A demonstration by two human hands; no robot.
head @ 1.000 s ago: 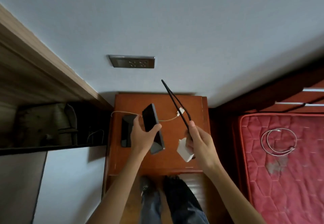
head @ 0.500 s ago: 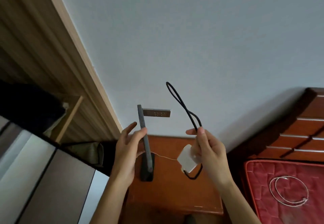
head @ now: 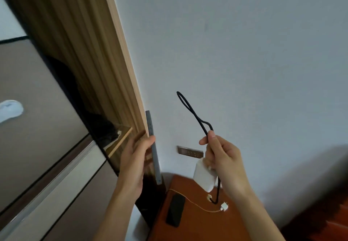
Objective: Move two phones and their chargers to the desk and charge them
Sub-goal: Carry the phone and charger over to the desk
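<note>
Nightstand [head: 197, 227] at 6 o'clock in my view. Left hand [head: 132, 165] at 7 grips the grey phone [head: 153, 150], upright and edge-on. Right hand [head: 224, 157] at 5 clasps the white charger brick [head: 203, 176], fingers pinching its looped black cable [head: 188, 107]. Black phone [head: 176, 209] lies on the nightstand, with the thin cable [head: 197, 206] and small white plug [head: 224, 206] at its 3.

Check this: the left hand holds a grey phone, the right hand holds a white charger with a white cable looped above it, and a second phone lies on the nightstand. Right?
One slip: in the head view the cable looped above the right hand is black, not white. The left hand, grey phone, white charger and second phone on the nightstand are as stated.
</note>
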